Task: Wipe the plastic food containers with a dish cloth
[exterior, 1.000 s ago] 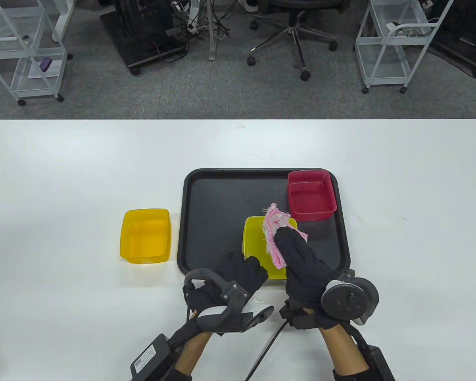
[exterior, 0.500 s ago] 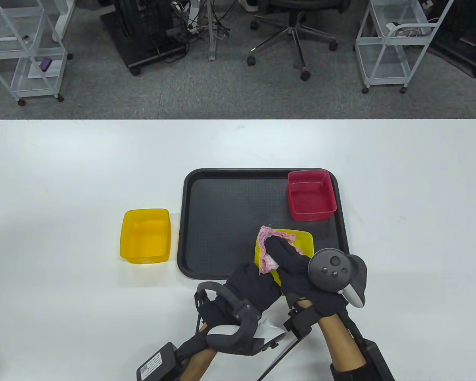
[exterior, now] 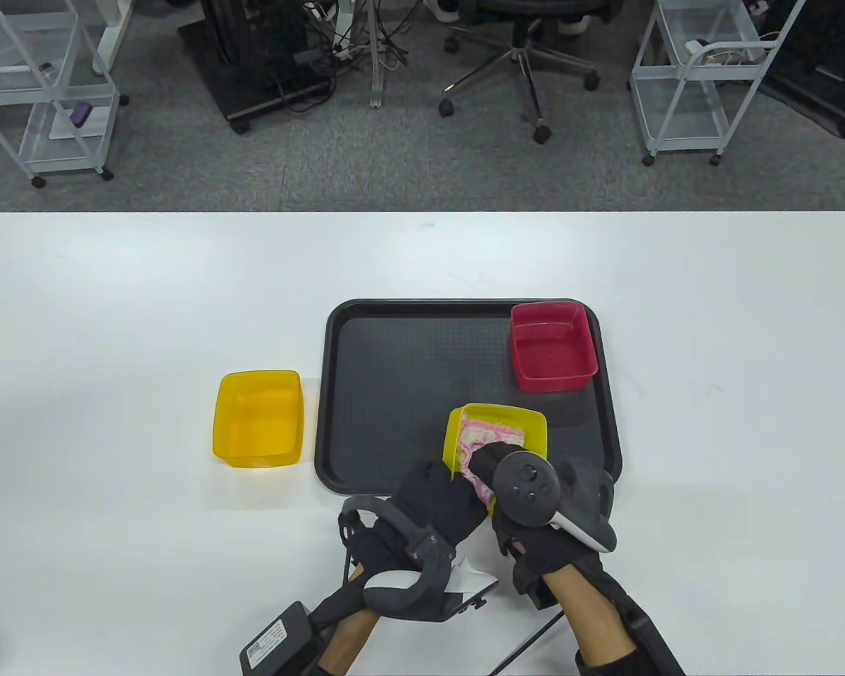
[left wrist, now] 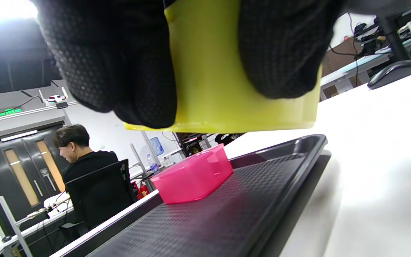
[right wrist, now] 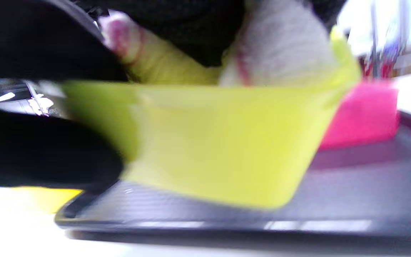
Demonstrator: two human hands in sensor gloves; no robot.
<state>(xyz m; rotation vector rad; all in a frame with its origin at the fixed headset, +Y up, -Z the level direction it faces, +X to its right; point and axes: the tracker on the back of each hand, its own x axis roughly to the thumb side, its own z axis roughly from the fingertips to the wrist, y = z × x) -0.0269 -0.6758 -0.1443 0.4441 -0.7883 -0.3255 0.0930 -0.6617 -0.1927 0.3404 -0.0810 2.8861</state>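
Observation:
A lime-yellow plastic container (exterior: 531, 425) is held tilted just above the near right part of the black tray (exterior: 394, 380). My left hand (exterior: 442, 501) grips its near wall; in the left wrist view the container (left wrist: 223, 71) hangs between my gloved fingers (left wrist: 120, 64). My right hand (exterior: 517, 486) presses a pink and white dish cloth (exterior: 486, 435) inside the container; the cloth (right wrist: 280, 46) shows blurred in the right wrist view above the container's wall (right wrist: 219, 142). A red container (exterior: 553, 345) stands at the tray's far right corner. A yellow container (exterior: 259, 417) stands on the table left of the tray.
The white table (exterior: 113, 303) runs to a far edge with floor, an office chair (exterior: 521, 49) and wire carts (exterior: 704, 70) beyond. The tray's left half (exterior: 380, 394) is bare. A cable and a small box (exterior: 271, 637) trail from my left wrist near the front edge.
The cloth went from lying over the container's rim to down inside it. My right hand turned over and drew toward me. My left hand tilted the container and shifted it slightly right.

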